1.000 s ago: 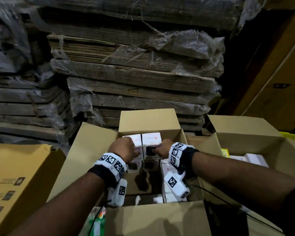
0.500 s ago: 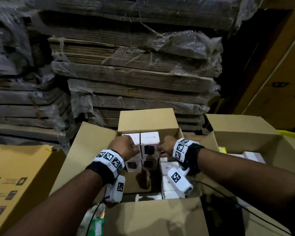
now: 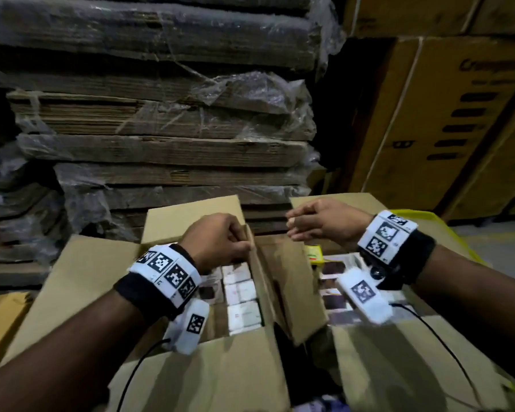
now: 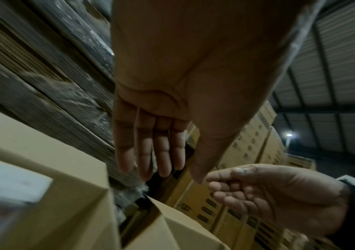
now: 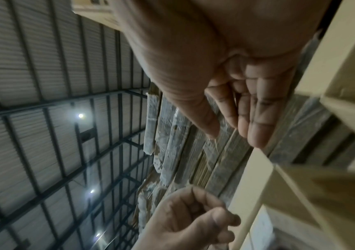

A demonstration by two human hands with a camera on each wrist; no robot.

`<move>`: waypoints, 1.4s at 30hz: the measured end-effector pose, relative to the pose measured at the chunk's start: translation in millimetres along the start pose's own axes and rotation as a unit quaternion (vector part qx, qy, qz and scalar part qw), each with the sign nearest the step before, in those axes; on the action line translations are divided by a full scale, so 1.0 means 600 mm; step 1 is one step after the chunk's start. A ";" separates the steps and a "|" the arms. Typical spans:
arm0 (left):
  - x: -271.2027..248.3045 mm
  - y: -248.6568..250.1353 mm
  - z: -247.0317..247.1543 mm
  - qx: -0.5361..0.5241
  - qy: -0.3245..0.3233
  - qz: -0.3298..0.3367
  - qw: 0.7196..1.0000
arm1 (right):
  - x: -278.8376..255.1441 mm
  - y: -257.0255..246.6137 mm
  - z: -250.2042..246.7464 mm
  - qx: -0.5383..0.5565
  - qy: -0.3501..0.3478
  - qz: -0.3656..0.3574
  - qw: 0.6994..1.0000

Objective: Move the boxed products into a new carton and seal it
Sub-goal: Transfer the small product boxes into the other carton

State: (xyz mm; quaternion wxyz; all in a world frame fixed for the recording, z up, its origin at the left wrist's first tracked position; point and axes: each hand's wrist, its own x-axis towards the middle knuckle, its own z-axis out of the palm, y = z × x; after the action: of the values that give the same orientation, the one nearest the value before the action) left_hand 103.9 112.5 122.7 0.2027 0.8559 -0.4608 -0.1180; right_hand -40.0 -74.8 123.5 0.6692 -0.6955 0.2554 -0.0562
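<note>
Here both the left hand (image 3: 217, 239) and right hand (image 3: 321, 220) hover loosely curled, holding nothing, above the cartons (image 3: 81, 272).

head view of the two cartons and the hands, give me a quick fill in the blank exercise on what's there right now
1. Both hands hold ____; neither has a grip on a box.
2. The white product boxes lie inside the ____ carton, under the left hand.
3. Behind both cartons stands a stack of flattened cardboard wrapped in clear ____.
4. The right hand hovers over the ____ carton.

Missing words: nothing; left; plastic; right
</note>
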 end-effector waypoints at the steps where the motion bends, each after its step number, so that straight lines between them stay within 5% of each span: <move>1: 0.004 0.026 0.011 -0.010 0.000 0.021 1.000 | -0.017 0.001 -0.030 -0.011 0.015 -0.006 1.000; 6: 0.030 0.144 0.094 -0.051 -0.033 0.089 0.994 | -0.081 0.049 -0.164 -0.076 0.090 0.003 0.993; 10: 0.051 0.203 0.170 -0.041 -0.082 0.113 0.989 | -0.093 0.128 -0.234 -0.206 0.083 0.084 0.971; 15: 0.076 0.220 0.241 0.027 -0.129 0.100 0.986 | -0.061 0.187 -0.254 -0.423 0.036 0.137 0.895; 19: 0.083 0.211 0.275 0.037 -0.131 0.067 0.988 | 0.000 0.182 -0.239 -0.551 -0.006 0.106 0.828; 28: 0.104 0.207 0.299 -0.021 -0.112 -0.006 0.993 | 0.094 0.195 -0.201 -0.603 -0.089 0.141 0.780; 33: 0.136 0.219 0.295 -0.013 -0.153 -0.024 0.988 | 0.327 0.419 -0.308 -0.675 -0.223 0.137 0.690; 35: 0.144 0.220 0.297 -0.015 -0.175 -0.032 0.984 | 0.273 0.374 -0.283 -0.694 -0.187 0.153 0.678; 37: 0.150 0.216 0.299 -0.008 -0.195 -0.036 0.980 | 0.157 0.263 -0.228 -0.743 -0.149 0.081 0.648; 42: 0.161 0.203 0.296 -0.044 -0.194 -0.060 0.978 | 0.121 0.266 -0.213 -0.738 -0.063 0.053 0.670</move>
State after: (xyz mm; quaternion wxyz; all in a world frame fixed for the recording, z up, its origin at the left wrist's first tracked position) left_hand -2.5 -71.0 19.0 0.1395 0.8332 -0.4331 -0.3144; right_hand -75.8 -217.4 -36.5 -0.0464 -0.9497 0.2073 0.2300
